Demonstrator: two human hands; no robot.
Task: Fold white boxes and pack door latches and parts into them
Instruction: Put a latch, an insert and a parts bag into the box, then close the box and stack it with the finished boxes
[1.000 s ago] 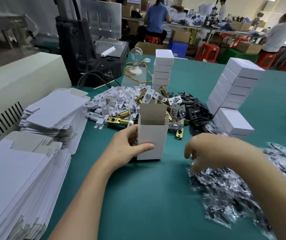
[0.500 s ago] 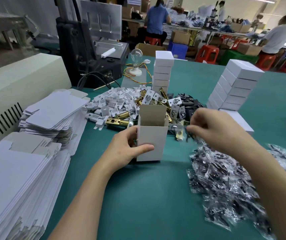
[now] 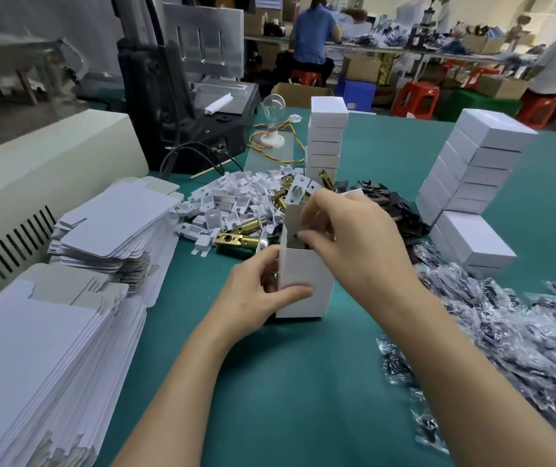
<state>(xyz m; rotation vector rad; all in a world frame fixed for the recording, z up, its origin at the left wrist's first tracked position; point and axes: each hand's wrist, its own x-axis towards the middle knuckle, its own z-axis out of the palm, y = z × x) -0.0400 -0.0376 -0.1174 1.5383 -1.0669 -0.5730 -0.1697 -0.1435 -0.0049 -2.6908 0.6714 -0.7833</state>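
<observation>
An open white box (image 3: 303, 281) stands upright on the green table (image 3: 270, 382). My left hand (image 3: 256, 294) grips its lower left side, thumb across the front. My right hand (image 3: 347, 237) is over the box's open top, fingertips pinching a small dark part in a clear bag at the opening. Behind the box lie brass door latches (image 3: 236, 238), white plastic pieces (image 3: 233, 200) and black parts (image 3: 384, 200). Small clear bags of dark screws (image 3: 505, 342) are heaped at the right.
Flat unfolded box blanks (image 3: 34, 348) are stacked at the left, with a second stack (image 3: 115, 224) behind. Closed white boxes stand in piles at centre back (image 3: 327, 139) and right (image 3: 472, 170). A black machine (image 3: 182, 106) and a light bulb (image 3: 272, 106) stand at the back.
My right hand rose from the heap of bagged screws with a small bag and moved left to the box's open top. My left hand kept its hold on the box.
</observation>
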